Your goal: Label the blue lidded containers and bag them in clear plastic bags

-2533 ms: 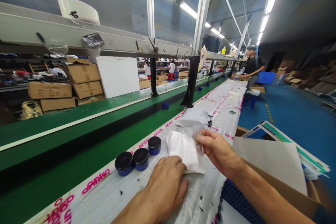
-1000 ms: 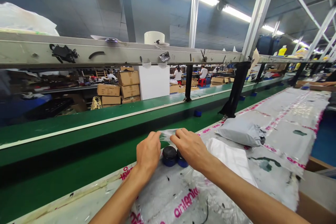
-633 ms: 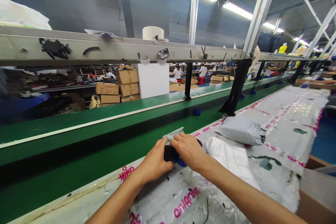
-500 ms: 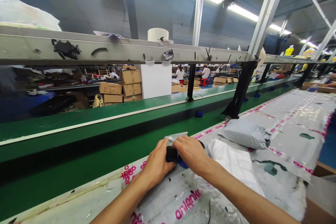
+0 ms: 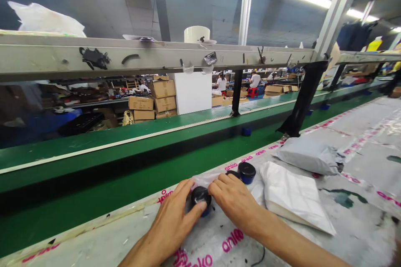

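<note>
A small round item with a black top and a blue lower part (image 5: 200, 197) stands on the plastic-covered table between my hands. My left hand (image 5: 175, 217) curls round its left side, the thumb lying on the black top. Thin clear plastic film (image 5: 206, 178) spreads just behind the item, and the closed fingers of my right hand (image 5: 233, 200) pinch it at the right. How far the film wraps the item cannot be made out. Beyond my right hand stands another black-and-blue round item (image 5: 247, 172), with a third one partly hidden by the knuckles.
A stack of white plastic bags (image 5: 293, 194) lies to the right, with a grey plastic package (image 5: 310, 155) behind it. Past the table edge runs a green conveyor (image 5: 150, 183) carrying several blue items. A black-wrapped post (image 5: 302, 104) and a metal rail (image 5: 163, 56) stand across the view.
My view has turned slightly left. My hands have come nearer and the round item's black top now shows between them. The round items beyond my right hand have come into clearer view.
</note>
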### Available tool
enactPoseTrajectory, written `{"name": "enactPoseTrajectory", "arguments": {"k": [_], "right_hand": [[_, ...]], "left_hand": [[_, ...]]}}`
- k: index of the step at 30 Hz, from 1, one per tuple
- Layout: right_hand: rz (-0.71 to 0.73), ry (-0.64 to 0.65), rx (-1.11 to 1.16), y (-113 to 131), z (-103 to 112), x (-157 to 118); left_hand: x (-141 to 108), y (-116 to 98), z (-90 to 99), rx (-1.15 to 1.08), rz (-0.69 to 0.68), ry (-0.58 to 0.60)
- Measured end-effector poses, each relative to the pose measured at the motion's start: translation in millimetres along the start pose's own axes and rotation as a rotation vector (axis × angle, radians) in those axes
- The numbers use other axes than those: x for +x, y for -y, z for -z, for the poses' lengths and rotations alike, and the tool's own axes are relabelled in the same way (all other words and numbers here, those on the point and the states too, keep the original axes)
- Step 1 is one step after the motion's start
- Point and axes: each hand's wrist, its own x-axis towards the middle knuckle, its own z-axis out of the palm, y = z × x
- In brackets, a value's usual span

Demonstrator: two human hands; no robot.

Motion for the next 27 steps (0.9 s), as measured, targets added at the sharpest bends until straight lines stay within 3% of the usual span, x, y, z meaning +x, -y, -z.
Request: {"name": "enactPoseTrajectory", "arguments": {"k": [8, 13, 22, 27], "right_hand": [[0.170, -0.028, -0.004, 3, 2, -18], [0.243, -0.081, -0.008, 5, 0, -21], [0.301, -0.170, -0.007, 3, -1, -26], [0.367, -0.200, -0.049, 2, -1, -27]], "left_hand": [[-8, 23, -0.2, 0.493, -0.480, -0.209], [-13, 37, 3.5, 0.620, -0.658, -0.250], [-11, 31, 29.0, 0.804, -0.830, 0.032], [-12, 32, 29.6, 0.923, -0.869, 0.048]]}}
